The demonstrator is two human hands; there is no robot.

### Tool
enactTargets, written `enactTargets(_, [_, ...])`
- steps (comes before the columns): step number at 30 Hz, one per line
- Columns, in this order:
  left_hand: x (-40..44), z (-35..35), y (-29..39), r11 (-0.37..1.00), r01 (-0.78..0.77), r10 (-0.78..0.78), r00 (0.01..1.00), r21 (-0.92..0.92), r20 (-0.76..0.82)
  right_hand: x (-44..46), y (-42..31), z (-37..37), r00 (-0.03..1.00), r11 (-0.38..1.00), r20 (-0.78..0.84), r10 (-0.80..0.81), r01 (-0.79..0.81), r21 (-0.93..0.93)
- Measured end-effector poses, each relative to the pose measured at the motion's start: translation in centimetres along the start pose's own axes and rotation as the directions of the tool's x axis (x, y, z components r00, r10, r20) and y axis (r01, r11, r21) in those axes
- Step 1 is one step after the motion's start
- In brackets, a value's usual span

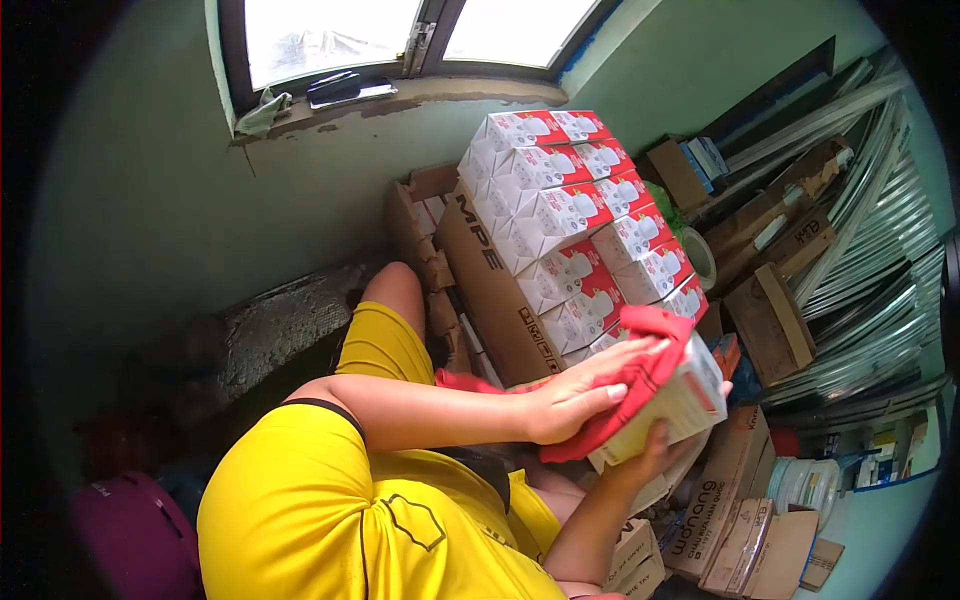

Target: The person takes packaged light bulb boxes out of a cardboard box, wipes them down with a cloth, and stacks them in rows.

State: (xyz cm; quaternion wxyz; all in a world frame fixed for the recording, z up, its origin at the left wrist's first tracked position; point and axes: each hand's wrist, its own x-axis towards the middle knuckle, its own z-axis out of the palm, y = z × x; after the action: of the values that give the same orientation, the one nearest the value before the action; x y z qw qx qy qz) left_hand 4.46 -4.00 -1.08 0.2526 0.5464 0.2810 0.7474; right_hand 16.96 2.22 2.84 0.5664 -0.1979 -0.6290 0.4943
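Observation:
A small white box is held up in front of my body, at the right of centre. My left hand presses a red cloth flat against the box's face, its fingers stretched over the cloth. Around the box's lower and far sides is my right hand, its fingers gripping the box. Just beyond the hands, rows of red and white boxes are stacked on a large brown carton.
A window with a ledge is at the top. Long clear plastic strips and opened cartons lie on the right. More cardboard boxes stand at the lower right. A purple bag sits at the lower left.

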Motion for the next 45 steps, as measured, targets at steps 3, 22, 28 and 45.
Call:
enactTargets(3, [2.0, -1.6, 0.9, 0.999, -0.039, 0.039, 0.999, 0.017, 0.011, -1.4, 2.4, -0.9, 0.997, 0.998, 0.034, 0.066, -0.065, -0.014])
enactTargets(22, [2.5, -1.5, 0.8, 0.954, 0.03, -0.071, 0.989, -0.298, -0.128, -2.3, 0.2, -0.2, 0.979, 0.983, 0.196, 0.055, -0.018, -0.185])
enactTargets(28, [1.2, 0.8, 1.0, 0.98, 0.06, -0.049, 0.997, 0.187, -0.062, 0.0, 0.3, 0.1, 0.975, 0.949, -0.006, -0.224, 0.217, -0.23])
enactTargets(45, [0.7, 1.7, -0.5, 0.989, 0.148, -0.149, 0.987, 0.023, 0.063, 0.5, -1.6, -1.0, 0.926, 0.869, -0.095, -0.366, 0.303, -0.392])
